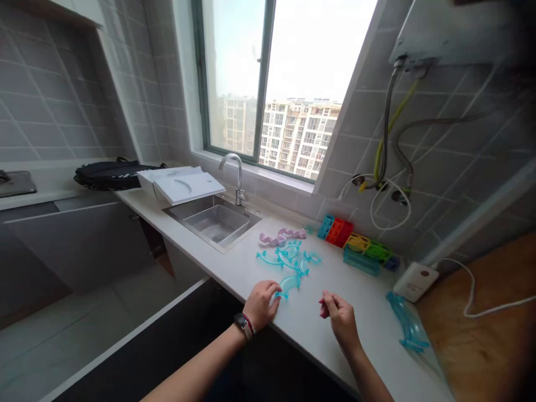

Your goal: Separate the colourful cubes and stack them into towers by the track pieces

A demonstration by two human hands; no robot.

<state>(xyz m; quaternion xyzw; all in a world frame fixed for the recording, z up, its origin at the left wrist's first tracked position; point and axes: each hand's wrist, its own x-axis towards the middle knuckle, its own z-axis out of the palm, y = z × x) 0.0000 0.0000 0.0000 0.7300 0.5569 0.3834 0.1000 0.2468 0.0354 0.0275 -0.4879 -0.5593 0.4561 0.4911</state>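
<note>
Near the counter's front edge, my left hand (262,306) has its thumb and fingers closed at the near end of a translucent blue curved track piece (290,285), which lies on the counter. To its right, my right hand (342,319) is raised over the countertop with the fingers pinched together. Something small and dark pink shows at those fingertips, too small to make out. Just beyond the left hand lies a loose pile of similar blue track pieces (288,257). Behind the pile are lilac zigzag pieces (282,237).
Along the wall stand red blocks (339,231), yellow blocks (357,242) and green blocks (378,251). More blue curved pieces (405,321) lie at right by a white box (416,282) with a cable. A sink (221,243) with a faucet (239,181) and white foam packaging (188,187) are at left.
</note>
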